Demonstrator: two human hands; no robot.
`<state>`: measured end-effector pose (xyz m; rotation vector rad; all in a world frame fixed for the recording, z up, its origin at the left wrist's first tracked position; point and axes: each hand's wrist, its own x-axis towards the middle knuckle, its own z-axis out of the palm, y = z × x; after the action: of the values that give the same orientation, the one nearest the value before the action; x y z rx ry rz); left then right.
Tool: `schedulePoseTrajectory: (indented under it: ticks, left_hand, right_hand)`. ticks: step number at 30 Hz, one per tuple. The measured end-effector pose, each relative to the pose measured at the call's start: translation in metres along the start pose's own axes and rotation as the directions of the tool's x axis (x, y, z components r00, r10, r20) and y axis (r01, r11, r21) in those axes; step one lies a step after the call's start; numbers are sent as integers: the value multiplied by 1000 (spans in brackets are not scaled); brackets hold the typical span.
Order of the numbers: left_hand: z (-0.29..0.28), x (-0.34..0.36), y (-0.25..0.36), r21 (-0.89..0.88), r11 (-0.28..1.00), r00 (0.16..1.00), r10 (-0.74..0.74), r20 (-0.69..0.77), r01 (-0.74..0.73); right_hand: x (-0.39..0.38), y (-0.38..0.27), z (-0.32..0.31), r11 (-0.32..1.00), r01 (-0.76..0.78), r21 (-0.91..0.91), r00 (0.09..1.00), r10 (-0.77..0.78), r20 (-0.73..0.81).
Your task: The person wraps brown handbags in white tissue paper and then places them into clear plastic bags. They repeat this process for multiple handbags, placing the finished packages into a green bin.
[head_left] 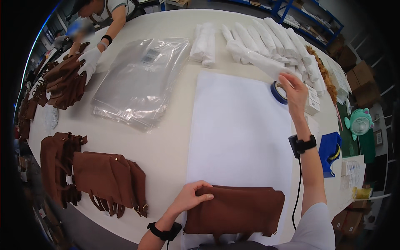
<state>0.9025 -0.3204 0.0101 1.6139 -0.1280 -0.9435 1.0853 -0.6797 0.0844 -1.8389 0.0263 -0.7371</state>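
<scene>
A brown handbag lies flat at the lower edge of a large white sheet, its handles toward me. My left hand grips the bag's upper left corner between thumb and fingers. My right hand reaches up to the right, its fingers pinched on the end of a white tissue bundle. Just beside that hand is a roll of dark blue tape, partly behind it, with small white boxes to its right.
Brown bags are piled at left. Clear plastic bags lie upper left. A gloved co-worker's hand holds more bags. More white bundles lie along the back. A blue tape dispenser and mint fan stand at right.
</scene>
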Motion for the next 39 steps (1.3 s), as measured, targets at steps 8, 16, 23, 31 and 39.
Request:
schedulePoseTrajectory:
  ticks: [8,16,23,31,39]
  left_hand:
    - [2,3,8,-104,993,997,65,39,-60]
    - [-17,13,16,-365,911,982,177,-72,-191]
    - [-15,16,29,-398,906,988,120,-93,-147]
    - [-19,5,9,-129,978,986,163,-17,-164]
    - [-13,1,19,-1,991,977,128,172,-130]
  right_hand:
    - [-133,15,-158,637,-526,564,713,692,-116]
    - [-209,-10,-154,361,-772,522,602,678,422]
    - [-203,-26,-142,707,-701,-90,517,592,618]
    - [-224,-50,-143,654,-742,-148,432,635,640]
    - [-233,-61,-156,598,-776,-201,362,682,635]
